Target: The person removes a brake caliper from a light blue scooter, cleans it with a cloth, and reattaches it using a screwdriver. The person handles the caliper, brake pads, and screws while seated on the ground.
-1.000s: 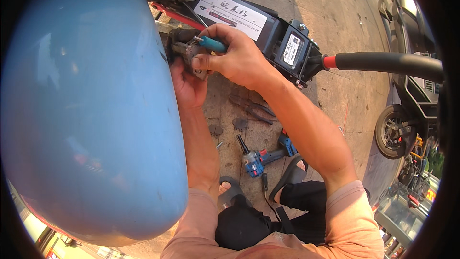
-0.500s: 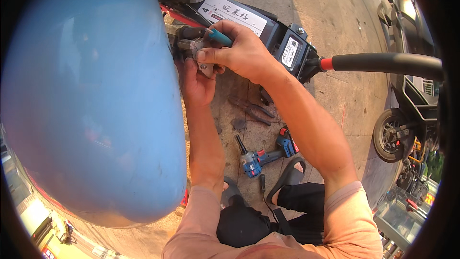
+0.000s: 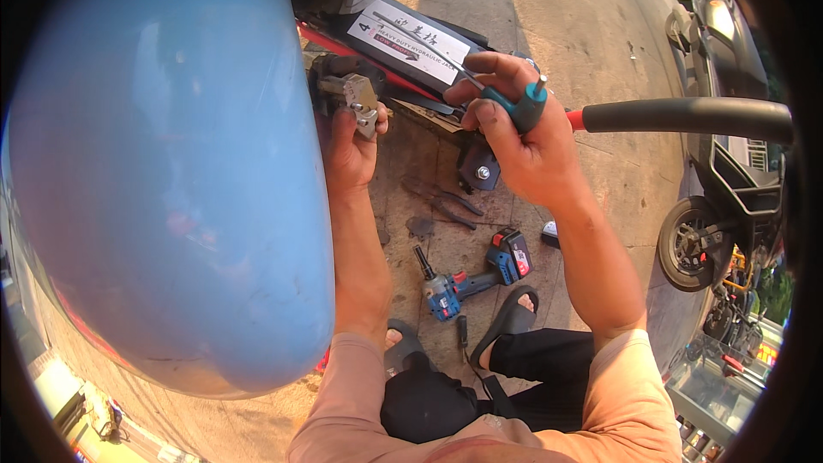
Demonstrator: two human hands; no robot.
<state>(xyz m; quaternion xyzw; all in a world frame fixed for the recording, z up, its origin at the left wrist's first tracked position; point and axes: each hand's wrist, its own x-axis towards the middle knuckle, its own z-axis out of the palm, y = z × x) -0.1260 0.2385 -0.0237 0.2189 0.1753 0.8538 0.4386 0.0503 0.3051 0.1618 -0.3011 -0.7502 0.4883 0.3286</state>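
My left hand (image 3: 350,154) is closed on a small grey metal brake caliper (image 3: 363,94), with bolt heads on its face. The thumb lies on the near side of it and fingertips show at its right edge. Dark mechanical parts (image 3: 330,73) lie just behind the caliper, beside the blue bodywork; whether they are joined cannot be made out. To the right, my right hand (image 3: 544,159) holds a T-handle hex key (image 3: 525,107) by its teal grip, between thumb and fingers. Its long thin shaft points to the upper left, over the floor jack, apart from the caliper.
A large glossy blue body panel (image 3: 180,171) fills the left. Beyond my hands lies the floor jack (image 3: 411,47), its black handle (image 3: 677,115) reaching right. Pliers (image 3: 441,199) and a blue cordless impact wrench (image 3: 463,283) lie on the ground near my sandals. A scooter (image 3: 729,154) stands right.
My right hand has drawn back to the right from the caliper, bringing the hex key with it. My left hand still holds the caliper, now less covered.
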